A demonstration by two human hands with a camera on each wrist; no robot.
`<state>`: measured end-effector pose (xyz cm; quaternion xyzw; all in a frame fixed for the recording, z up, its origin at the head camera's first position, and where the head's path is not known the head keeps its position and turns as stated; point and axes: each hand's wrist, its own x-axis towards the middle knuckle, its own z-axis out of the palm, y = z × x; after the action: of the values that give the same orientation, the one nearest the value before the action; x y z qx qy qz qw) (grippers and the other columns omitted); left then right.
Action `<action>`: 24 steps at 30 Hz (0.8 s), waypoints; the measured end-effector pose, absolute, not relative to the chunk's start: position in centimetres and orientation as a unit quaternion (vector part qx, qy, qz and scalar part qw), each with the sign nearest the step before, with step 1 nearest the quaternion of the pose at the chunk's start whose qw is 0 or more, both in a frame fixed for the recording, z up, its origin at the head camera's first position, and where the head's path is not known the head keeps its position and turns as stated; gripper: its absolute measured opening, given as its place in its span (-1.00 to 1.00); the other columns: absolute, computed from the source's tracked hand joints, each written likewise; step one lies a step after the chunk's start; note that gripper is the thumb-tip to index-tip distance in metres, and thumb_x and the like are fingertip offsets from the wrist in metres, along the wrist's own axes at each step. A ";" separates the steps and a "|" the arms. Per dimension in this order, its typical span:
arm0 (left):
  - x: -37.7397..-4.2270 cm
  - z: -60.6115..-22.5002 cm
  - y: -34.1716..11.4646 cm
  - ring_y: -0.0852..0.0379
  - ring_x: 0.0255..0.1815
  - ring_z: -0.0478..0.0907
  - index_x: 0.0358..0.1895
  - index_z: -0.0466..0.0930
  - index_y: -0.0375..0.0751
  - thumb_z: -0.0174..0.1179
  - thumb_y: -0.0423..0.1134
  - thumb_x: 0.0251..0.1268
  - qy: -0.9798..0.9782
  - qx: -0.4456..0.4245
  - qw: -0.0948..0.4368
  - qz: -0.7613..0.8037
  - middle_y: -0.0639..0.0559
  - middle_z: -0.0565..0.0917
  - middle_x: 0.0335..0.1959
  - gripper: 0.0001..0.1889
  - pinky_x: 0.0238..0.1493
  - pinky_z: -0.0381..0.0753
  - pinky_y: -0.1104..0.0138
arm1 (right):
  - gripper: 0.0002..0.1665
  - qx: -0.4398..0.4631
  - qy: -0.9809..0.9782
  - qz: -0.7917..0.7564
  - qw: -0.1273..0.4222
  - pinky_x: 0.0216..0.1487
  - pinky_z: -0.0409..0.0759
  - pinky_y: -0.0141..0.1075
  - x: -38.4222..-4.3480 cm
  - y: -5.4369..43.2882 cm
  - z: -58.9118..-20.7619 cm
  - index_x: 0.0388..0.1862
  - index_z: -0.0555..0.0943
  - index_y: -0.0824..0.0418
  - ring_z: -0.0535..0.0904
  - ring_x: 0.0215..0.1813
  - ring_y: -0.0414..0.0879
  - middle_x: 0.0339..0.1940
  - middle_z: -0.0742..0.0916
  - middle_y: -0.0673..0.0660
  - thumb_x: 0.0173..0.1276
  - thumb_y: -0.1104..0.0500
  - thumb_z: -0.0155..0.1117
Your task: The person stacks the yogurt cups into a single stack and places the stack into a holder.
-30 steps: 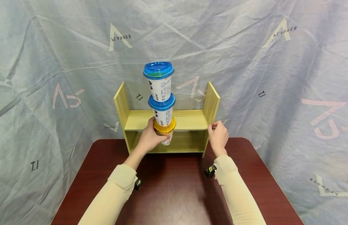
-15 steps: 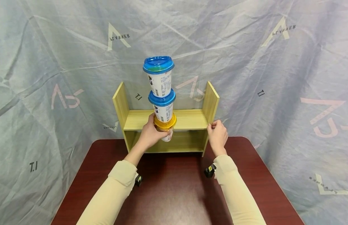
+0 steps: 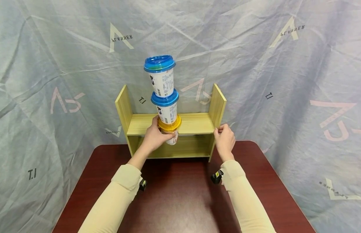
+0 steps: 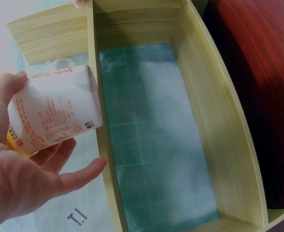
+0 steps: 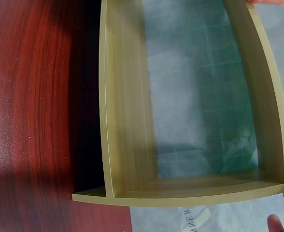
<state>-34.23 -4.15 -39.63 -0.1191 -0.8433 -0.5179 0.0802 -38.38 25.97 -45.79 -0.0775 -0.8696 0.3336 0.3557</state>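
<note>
My left hand (image 3: 153, 138) grips the lowest of three stacked paper cups, a white one with a yellow lid (image 3: 170, 124). In the left wrist view the printed side and base of this cup (image 4: 60, 108) show close by the shelf board's edge. On it stands a white cup with a blue lid (image 3: 168, 112), and a second blue-lidded cup (image 3: 162, 83) tops the stack, which leans slightly left. Behind is a pale wooden desk shelf (image 3: 196, 121). At its right side panel, my right hand (image 3: 225, 138) pinches the edge where the upper board meets it.
The shelf stands at the back of a dark red table (image 3: 180, 197), with upright side panels at left (image 3: 123, 105) and right (image 3: 218, 105). Beneath the upper board is an open lower compartment (image 3: 195, 147). A grey printed cloth (image 3: 241, 64) hangs behind and around.
My left hand has lifted the cup stack a little and shifted it slightly left, and its top leans more to the left. My right hand stays at the shelf's right side.
</note>
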 end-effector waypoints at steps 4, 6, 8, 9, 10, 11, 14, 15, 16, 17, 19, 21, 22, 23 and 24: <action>-34.4 -39.5 -4.2 -0.08 0.26 0.50 0.56 0.00 -0.06 0.56 -0.05 0.05 -0.845 -0.121 0.082 -0.514 -0.13 0.47 0.32 0.08 0.27 0.50 0.03 | -0.85 -0.077 -0.869 0.333 0.357 -0.31 0.56 0.07 -38.4 26.0 -45.8 -0.29 0.61 0.21 0.66 -0.35 0.21 -0.32 0.76 0.18 0.37 0.14 0.34; -34.4 -39.3 -4.2 -0.08 0.26 0.50 0.56 0.01 -0.07 0.56 -0.05 0.05 -0.846 -0.122 0.081 -0.513 -0.13 0.47 0.33 0.08 0.27 0.49 0.03 | -0.85 -0.075 -0.869 0.333 0.359 -0.32 0.56 0.07 -38.4 26.0 -45.8 -0.30 0.60 0.22 0.66 -0.35 0.21 -0.32 0.76 0.19 0.38 0.14 0.33; -34.4 -39.2 -4.2 -0.08 0.25 0.50 0.56 0.01 -0.07 0.56 -0.05 0.04 -0.847 -0.120 0.080 -0.511 -0.13 0.47 0.32 0.07 0.28 0.48 0.03 | -0.84 -0.073 -0.869 0.332 0.360 -0.32 0.56 0.07 -38.3 26.0 -45.8 -0.30 0.60 0.23 0.67 -0.35 0.22 -0.31 0.76 0.20 0.38 0.14 0.33; -34.4 -39.1 -4.2 -0.08 0.25 0.50 0.55 0.02 -0.07 0.56 -0.05 0.04 -0.848 -0.119 0.080 -0.509 -0.12 0.48 0.32 0.07 0.28 0.48 0.03 | -0.84 -0.071 -0.869 0.332 0.361 -0.32 0.56 0.08 -38.3 26.0 -45.8 -0.30 0.60 0.23 0.67 -0.34 0.22 -0.31 0.77 0.20 0.39 0.14 0.32; -34.4 -39.0 -4.2 -0.08 0.25 0.50 0.55 0.02 -0.07 0.56 -0.04 0.04 -0.850 -0.118 0.081 -0.508 -0.12 0.48 0.32 0.07 0.28 0.48 0.03 | -0.83 -0.071 -0.869 0.332 0.361 -0.32 0.56 0.08 -38.3 26.0 -45.8 -0.29 0.60 0.23 0.67 -0.34 0.22 -0.31 0.77 0.20 0.39 0.14 0.32; -34.5 -38.9 -4.2 -0.08 0.25 0.50 0.55 0.02 -0.07 0.56 -0.05 0.04 -0.851 -0.118 0.081 -0.506 -0.12 0.48 0.32 0.07 0.28 0.48 0.03 | -0.83 -0.070 -0.869 0.332 0.361 -0.32 0.56 0.08 -38.3 26.0 -45.8 -0.29 0.59 0.23 0.68 -0.34 0.23 -0.30 0.77 0.21 0.39 0.14 0.32; -34.6 -38.7 -4.1 -0.08 0.24 0.51 0.55 0.02 -0.08 0.56 -0.04 0.04 -0.854 -0.116 0.082 -0.501 -0.12 0.48 0.32 0.07 0.28 0.48 0.03 | -0.83 -0.070 -0.869 0.332 0.361 -0.31 0.56 0.08 -38.3 26.0 -45.8 -0.29 0.59 0.24 0.68 -0.33 0.23 -0.30 0.77 0.21 0.39 0.14 0.32; -34.6 -38.6 -4.1 -0.09 0.24 0.51 0.56 0.02 -0.09 0.56 -0.04 0.04 -0.854 -0.117 0.081 -0.500 -0.13 0.48 0.32 0.08 0.28 0.48 0.02 | -0.83 -0.071 -0.869 0.332 0.361 -0.31 0.57 0.08 -38.3 26.1 -45.8 -0.29 0.59 0.23 0.68 -0.33 0.23 -0.30 0.77 0.21 0.39 0.14 0.32; -34.6 -38.5 -4.1 -0.09 0.24 0.51 0.56 0.01 -0.10 0.56 -0.05 0.05 -0.855 -0.118 0.081 -0.499 -0.13 0.48 0.32 0.08 0.28 0.48 0.02 | -0.83 -0.071 -0.869 0.332 0.361 -0.31 0.57 0.08 -38.3 26.1 -45.8 -0.28 0.59 0.23 0.68 -0.33 0.22 -0.30 0.78 0.20 0.39 0.14 0.32; -34.6 -38.4 -4.0 -0.10 0.24 0.51 0.56 0.02 -0.11 0.56 -0.05 0.04 -0.854 -0.118 0.081 -0.499 -0.14 0.48 0.32 0.08 0.28 0.48 0.01 | -0.83 -0.072 -0.869 0.332 0.361 -0.31 0.57 0.08 -38.3 26.1 -45.8 -0.28 0.60 0.23 0.68 -0.32 0.22 -0.30 0.78 0.21 0.38 0.14 0.32; -34.6 -38.2 -4.0 -0.10 0.23 0.51 0.55 0.02 -0.11 0.56 -0.06 0.04 -0.854 -0.120 0.081 -0.500 -0.14 0.48 0.31 0.07 0.28 0.47 0.01 | -0.83 -0.071 -0.868 0.332 0.362 -0.30 0.57 0.08 -38.3 26.1 -45.8 -0.28 0.60 0.23 0.68 -0.32 0.22 -0.29 0.78 0.21 0.38 0.14 0.32; -34.6 -38.1 -4.0 -0.12 0.23 0.51 0.55 0.03 -0.12 0.56 -0.07 0.04 -0.853 -0.121 0.082 -0.500 -0.15 0.48 0.31 0.07 0.28 0.48 0.00 | -0.83 -0.070 -0.868 0.333 0.363 -0.30 0.57 0.08 -38.3 26.1 -45.8 -0.28 0.60 0.24 0.69 -0.32 0.23 -0.29 0.78 0.21 0.38 0.13 0.32; -34.7 -38.0 -4.0 -0.12 0.23 0.51 0.54 0.03 -0.12 0.56 -0.08 0.03 -0.854 -0.120 0.083 -0.500 -0.15 0.48 0.30 0.07 0.28 0.48 0.00 | -0.82 -0.070 -0.867 0.333 0.363 -0.30 0.57 0.09 -38.3 26.1 -45.8 -0.28 0.60 0.24 0.69 -0.32 0.23 -0.29 0.78 0.21 0.38 0.13 0.32; -34.7 -38.0 -4.0 -0.12 0.23 0.51 0.54 0.03 -0.12 0.56 -0.08 0.03 -0.854 -0.121 0.083 -0.500 -0.15 0.48 0.30 0.07 0.28 0.47 0.00 | -0.82 -0.070 -0.867 0.333 0.364 -0.30 0.57 0.09 -38.3 26.1 -45.8 -0.28 0.60 0.24 0.69 -0.31 0.24 -0.29 0.78 0.21 0.37 0.13 0.32; -34.8 -37.9 -4.0 -0.12 0.23 0.51 0.54 0.04 -0.12 0.56 -0.08 0.03 -0.855 -0.120 0.085 -0.498 -0.15 0.49 0.30 0.06 0.28 0.47 0.01 | -0.82 -0.070 -0.867 0.333 0.365 -0.29 0.57 0.09 -38.4 26.1 -45.8 -0.28 0.60 0.24 0.69 -0.31 0.24 -0.29 0.78 0.21 0.36 0.13 0.32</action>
<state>-34.78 -4.03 -37.95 -0.1202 -0.8546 -0.4980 0.0846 -38.36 26.12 -45.83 -0.0703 -0.8667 0.3329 0.3647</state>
